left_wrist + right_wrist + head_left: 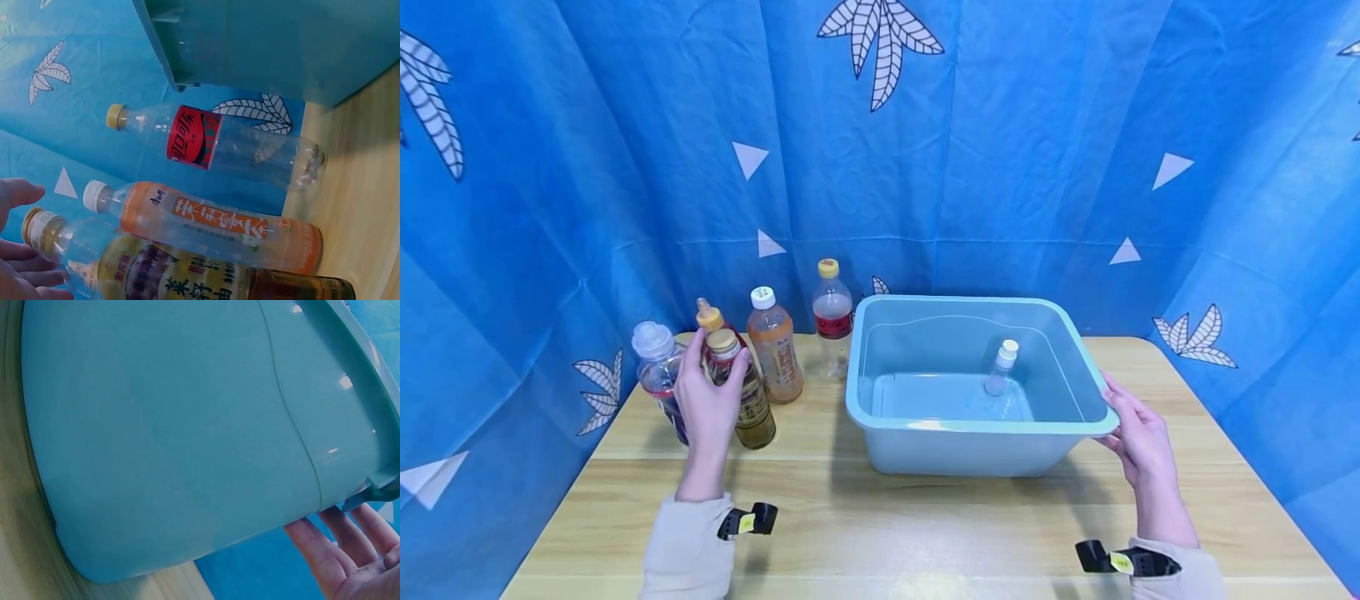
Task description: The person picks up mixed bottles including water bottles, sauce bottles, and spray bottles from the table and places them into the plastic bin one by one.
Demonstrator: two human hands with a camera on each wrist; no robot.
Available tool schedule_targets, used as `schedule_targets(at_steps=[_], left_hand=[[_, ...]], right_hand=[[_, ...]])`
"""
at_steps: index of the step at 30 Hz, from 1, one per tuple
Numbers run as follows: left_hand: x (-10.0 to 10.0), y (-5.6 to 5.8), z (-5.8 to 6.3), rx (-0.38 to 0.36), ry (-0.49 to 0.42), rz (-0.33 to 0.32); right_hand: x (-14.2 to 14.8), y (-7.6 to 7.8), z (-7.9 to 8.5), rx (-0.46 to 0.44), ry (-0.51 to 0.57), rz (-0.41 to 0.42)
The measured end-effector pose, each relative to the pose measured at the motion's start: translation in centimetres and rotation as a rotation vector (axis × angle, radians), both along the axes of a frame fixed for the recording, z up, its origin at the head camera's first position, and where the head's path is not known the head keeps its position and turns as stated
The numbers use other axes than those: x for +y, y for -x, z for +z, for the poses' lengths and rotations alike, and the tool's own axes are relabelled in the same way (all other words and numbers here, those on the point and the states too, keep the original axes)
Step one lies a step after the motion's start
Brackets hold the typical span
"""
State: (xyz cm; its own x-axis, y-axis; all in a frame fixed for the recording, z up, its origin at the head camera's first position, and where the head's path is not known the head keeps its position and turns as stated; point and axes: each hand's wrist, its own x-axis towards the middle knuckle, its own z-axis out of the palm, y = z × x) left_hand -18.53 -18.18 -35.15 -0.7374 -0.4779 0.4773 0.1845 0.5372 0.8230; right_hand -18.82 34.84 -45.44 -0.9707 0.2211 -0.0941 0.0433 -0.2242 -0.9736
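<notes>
On the left of the head view, my left hand (707,404) reaches around the cap and neck of a cooking oil bottle (754,412). Its thumb and fingers are spread, and the left wrist view has the thumb apart from the gold cap (31,226). My right hand (1142,437) holds the right front corner of a light blue plastic tub (955,450) at its rim. In the right wrist view its fingers (315,547) lie against the outer wall; the thumb is hidden there. Inside the tub stands a small clear bottle (1000,371) with a white cap.
Beside the oil bottle stand an orange-labelled drink bottle (777,354), a cola bottle (832,325) with a yellow cap, a bottle with an orange nozzle cap (709,317) and a clear-capped bottle (655,354). Blue curtain (1000,167) hangs behind the wooden table (880,533).
</notes>
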Motion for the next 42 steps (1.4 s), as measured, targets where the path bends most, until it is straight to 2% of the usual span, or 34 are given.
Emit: schedule_targets(at_steps=[2,4,6,11,15,23,37,40,42], left_hand=[[-0.1,0.1,-0.1,-0.003,-0.003,0.0],[-0.2,0.2,-0.1,0.005,-0.004,0.0],[-0.3,0.2,-0.2,0.01,-0.007,-0.001],[-0.5,0.3,-0.4,0.017,-0.014,0.005],[-0.6,0.4,-0.6,0.025,-0.01,0.009],[-0.8,0.8,-0.5,0.046,0.03,0.005],[-1.2,0.9,-0.3,0.015,0.034,0.001],[-1.3,0.9,-0.3,0.014,0.038,-0.002],[-1.3,1.0,-0.2,0.013,0.047,-0.003]], right_hand=[[0.0,0.0,0.0,0.009,-0.003,0.0],[-0.6,-0.5,0.8,0.032,0.02,0.02],[-1.7,-1.3,2.4,0.03,0.02,0.035],[-4.5,-3.1,5.9,0.021,0.045,0.011],[-5.2,-3.6,6.9,0.019,0.081,0.018],[-5.1,-3.4,6.9,0.016,0.078,0.01],[-5.2,-3.4,6.8,0.029,0.066,0.024],[-4.5,-2.9,5.9,0.028,0.048,0.024],[-3.7,-2.2,4.8,0.022,0.022,0.003]])
